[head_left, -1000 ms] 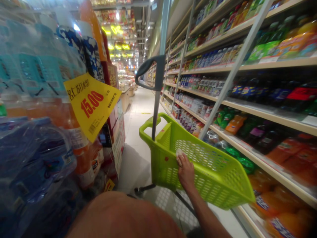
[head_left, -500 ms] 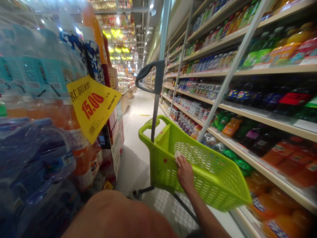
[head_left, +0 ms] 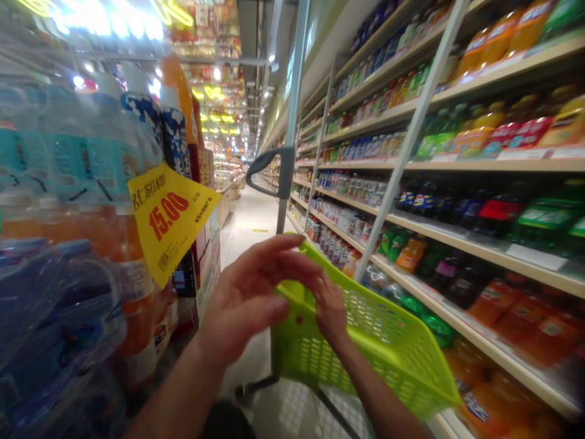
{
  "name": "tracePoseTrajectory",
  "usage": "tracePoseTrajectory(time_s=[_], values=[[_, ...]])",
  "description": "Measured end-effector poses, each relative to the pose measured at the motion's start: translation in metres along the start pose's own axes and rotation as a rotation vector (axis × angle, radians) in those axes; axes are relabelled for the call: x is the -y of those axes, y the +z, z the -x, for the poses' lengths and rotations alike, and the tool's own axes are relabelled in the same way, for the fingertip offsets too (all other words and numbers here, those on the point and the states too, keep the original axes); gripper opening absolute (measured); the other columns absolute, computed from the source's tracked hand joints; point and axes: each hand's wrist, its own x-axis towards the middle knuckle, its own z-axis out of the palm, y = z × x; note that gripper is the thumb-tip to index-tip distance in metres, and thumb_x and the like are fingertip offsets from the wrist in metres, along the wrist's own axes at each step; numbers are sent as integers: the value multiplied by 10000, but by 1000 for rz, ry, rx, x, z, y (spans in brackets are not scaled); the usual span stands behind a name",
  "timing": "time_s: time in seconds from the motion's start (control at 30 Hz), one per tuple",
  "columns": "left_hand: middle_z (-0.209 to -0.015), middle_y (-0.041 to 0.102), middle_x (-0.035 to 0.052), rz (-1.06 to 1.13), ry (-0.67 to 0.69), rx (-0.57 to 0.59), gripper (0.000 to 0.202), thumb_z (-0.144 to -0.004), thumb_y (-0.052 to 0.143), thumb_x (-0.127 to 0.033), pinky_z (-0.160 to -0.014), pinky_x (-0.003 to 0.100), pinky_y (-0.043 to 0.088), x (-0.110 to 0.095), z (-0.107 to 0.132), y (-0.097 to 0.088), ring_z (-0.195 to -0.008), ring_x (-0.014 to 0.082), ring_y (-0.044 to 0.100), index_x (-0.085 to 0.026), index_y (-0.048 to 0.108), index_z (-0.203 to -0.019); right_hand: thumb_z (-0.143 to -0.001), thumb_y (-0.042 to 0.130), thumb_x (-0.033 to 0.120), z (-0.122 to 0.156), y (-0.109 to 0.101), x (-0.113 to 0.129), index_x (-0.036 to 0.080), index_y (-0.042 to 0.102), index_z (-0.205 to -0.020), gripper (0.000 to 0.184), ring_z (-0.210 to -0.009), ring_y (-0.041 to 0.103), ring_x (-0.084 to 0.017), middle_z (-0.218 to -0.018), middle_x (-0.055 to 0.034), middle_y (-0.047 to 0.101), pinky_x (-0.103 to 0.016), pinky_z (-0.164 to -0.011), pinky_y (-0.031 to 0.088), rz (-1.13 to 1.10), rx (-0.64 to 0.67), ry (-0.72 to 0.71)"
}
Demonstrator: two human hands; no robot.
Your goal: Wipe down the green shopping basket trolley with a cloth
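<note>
Supermkt aisle, pale floor [head_left: 244, 213] running back btwn stocked shelves [head_left: 479, 165] on the right of view & stacked drink packs [head_left: 64, 143] on the left. Yellow lights [head_left: 211, 92] hang at the far end. Green basket cart [head_left: 388, 350] stands in the aisle, mid-view to right, next to the shelves; sides full of holes, grey loop handle [head_left: 286, 174] up on a metal pole [head_left: 280, 224], small wheel [head_left: 240, 392] showing low near the drink packs.

L hand [head_left: 249, 292] is in front, nearest the camera: open, fingers curved toward the right of view, thumb apart w/ a gap below them. It overlaps the cart's handle end & the R hand's fingertips; can't tell if the two touch. R hand [head_left: 333, 308] is at the cart's near rim, fingers bent up over it; tips hidden, so can't tell if it grips anything.

Yellow price sign [head_left: 176, 213], marked 15.00, sticks out tilted from the drink packs, left of the L hand. Soda bottles [head_left: 498, 38] fill the shelves, mostly orange, green & dark.
</note>
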Motion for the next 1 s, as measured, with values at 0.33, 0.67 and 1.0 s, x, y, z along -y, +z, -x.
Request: tracePoseTrajectory(time_s=[0.33, 0.67, 1.0], values=[[-1452, 272, 200, -288, -7, -51, 673, -750, 516, -181, -1087, 520, 188, 90, -40, 98, -1363, 278, 191, -70, 266, -1365, -896, 363, 147, -180, -24, 71, 223, 514, -1236, 380, -1323, 308, -192, -1323, -86, 500, -456, -1082, 232, 47, -278, -473], [-1473, 196, 193, -521, 11, 134, 696, -753, 479, -241, -1089, 523, 161, 100, -34, 119, -1372, 269, 154, -34, 254, -1379, -867, 386, 96, -195, -3, 67, 185, 536, -1215, 389, -1338, 271, -195, -1339, -83, 485, -458, -1115, 121, 212, -39, -654], [-1481, 187, 182, -559, 7, 235, 717, -741, 496, -235, -1092, 529, 141, 122, -19, 126, -1377, 259, 138, -40, 243, -1383, -854, 386, 72, -158, 9, 60, 194, 530, -1216, 409, -1321, 310, -192, -1332, -79, 493, -463, -1116, 118, 211, 134, -710]])
